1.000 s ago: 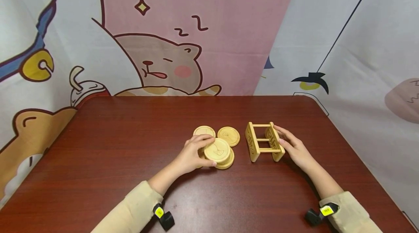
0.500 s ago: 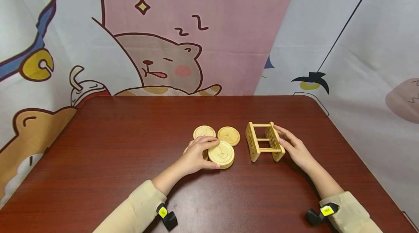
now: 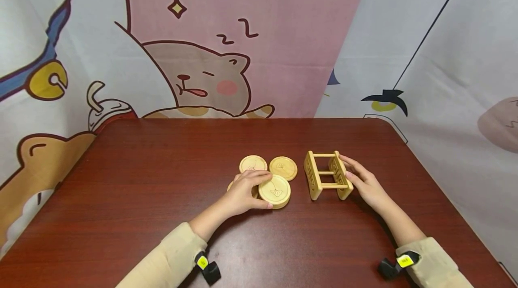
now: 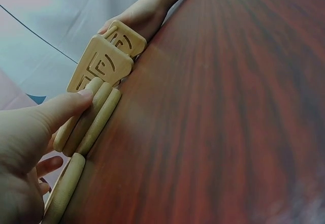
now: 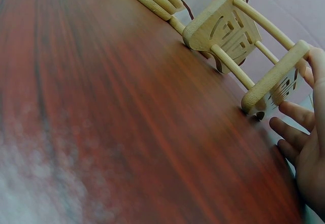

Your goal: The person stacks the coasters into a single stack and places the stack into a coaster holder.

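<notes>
Round wooden coasters lie in a cluster at the middle of the table. My left hand (image 3: 244, 191) grips a stacked coaster (image 3: 275, 190) with a ginkgo leaf engraved on top, thumb at its near edge and fingers at its far edge. In the left wrist view the stack (image 4: 91, 120) shows three layers, its lowest close against the tabletop. To the right stands a wooden coaster holder (image 3: 313, 175), two cut-out side panels joined by rods, with no coaster between them. My right hand (image 3: 366, 184) rests its fingertips against the outer face of the right panel (image 5: 277, 79).
Two flat coasters lie behind the stack, one at the left (image 3: 252, 163) and one at the right (image 3: 283, 168). Another coaster (image 4: 66, 188) lies beside the stack, mostly hidden under my left hand. A cartoon-printed cloth (image 3: 283, 54) hangs behind the table (image 3: 182, 153).
My left hand has moved slightly right and toward me, bringing the upper coaster squarely over the one below. The right hand and the coaster holder have stayed put.
</notes>
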`<state>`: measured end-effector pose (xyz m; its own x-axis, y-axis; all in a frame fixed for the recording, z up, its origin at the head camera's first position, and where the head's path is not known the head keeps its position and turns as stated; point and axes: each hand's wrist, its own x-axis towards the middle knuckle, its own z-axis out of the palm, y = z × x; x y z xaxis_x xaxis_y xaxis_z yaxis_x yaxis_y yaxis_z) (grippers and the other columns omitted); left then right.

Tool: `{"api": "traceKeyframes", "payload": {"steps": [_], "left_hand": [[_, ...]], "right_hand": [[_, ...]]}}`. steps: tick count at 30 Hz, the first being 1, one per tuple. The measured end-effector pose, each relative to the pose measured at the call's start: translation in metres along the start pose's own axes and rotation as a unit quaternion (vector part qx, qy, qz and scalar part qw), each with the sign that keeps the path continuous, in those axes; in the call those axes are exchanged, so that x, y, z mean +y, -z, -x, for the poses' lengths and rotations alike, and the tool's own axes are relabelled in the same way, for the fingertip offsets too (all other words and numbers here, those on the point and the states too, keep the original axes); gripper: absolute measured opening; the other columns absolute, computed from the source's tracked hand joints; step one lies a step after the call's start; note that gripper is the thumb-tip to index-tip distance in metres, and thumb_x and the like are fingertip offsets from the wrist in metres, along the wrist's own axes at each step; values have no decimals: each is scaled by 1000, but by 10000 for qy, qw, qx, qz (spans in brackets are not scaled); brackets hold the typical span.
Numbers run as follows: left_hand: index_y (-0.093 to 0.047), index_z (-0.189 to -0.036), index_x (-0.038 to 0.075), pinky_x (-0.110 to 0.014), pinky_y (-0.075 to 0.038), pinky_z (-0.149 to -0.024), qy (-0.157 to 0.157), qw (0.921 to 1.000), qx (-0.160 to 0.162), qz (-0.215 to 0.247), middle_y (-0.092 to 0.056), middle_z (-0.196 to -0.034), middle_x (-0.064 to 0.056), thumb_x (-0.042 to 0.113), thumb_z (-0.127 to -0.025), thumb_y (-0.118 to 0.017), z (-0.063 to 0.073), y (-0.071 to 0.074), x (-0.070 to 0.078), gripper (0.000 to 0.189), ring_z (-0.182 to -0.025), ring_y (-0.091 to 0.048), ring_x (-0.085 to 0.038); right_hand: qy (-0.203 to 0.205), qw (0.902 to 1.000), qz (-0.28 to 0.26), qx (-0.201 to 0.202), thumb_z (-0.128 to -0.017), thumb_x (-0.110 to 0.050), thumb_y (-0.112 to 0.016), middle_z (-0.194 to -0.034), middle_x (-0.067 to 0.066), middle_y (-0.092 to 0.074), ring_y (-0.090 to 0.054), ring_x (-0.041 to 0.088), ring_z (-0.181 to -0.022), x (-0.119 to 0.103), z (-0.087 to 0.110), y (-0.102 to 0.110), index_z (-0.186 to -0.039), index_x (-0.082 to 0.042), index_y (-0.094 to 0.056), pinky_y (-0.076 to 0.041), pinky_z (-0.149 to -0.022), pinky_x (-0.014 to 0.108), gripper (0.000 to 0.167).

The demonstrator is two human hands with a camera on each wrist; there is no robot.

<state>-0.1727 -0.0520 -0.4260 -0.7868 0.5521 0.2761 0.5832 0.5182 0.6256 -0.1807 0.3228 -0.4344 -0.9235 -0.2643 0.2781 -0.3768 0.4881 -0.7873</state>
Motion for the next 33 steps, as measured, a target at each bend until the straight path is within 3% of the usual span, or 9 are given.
{"api": "traceKeyframes", "payload": {"steps": [13, 24, 33], "left_hand": [[-57, -133, 6, -46, -28, -99, -54, 9999, 5, -131, -53, -137, -4, 34, -65, -87, 1, 1, 2, 79, -126, -43, -22], [-58, -132, 7, -50, -28, -97, 87, 9989, 466, -63, -54, -134, -4, 31, -62, -89, 14, 14, -10, 80, -123, -44, -25], [-59, -131, 7, -52, -28, -95, 383, 9975, 591, 79, -55, -130, -5, 30, -61, -90, 25, 24, -19, 80, -121, -45, -28]], "right_hand": [[-99, 9999, 57, -4, -102, -12, -45, -131, 23, -51, -47, -3, -110, -2, 2, 2, -147, -10, -38, -40, -84, 15, 46], [-54, 10000, 38, -19, -102, -12, -46, -132, 22, -50, -47, -3, -112, -1, -1, 0, -147, -10, -38, -39, -85, 15, 46], [-77, 10000, 10, 16, -102, -12, -46, -131, 22, -51, -48, -2, -110, 1, 0, 0, -147, -10, -39, -40, -84, 15, 45]]}}
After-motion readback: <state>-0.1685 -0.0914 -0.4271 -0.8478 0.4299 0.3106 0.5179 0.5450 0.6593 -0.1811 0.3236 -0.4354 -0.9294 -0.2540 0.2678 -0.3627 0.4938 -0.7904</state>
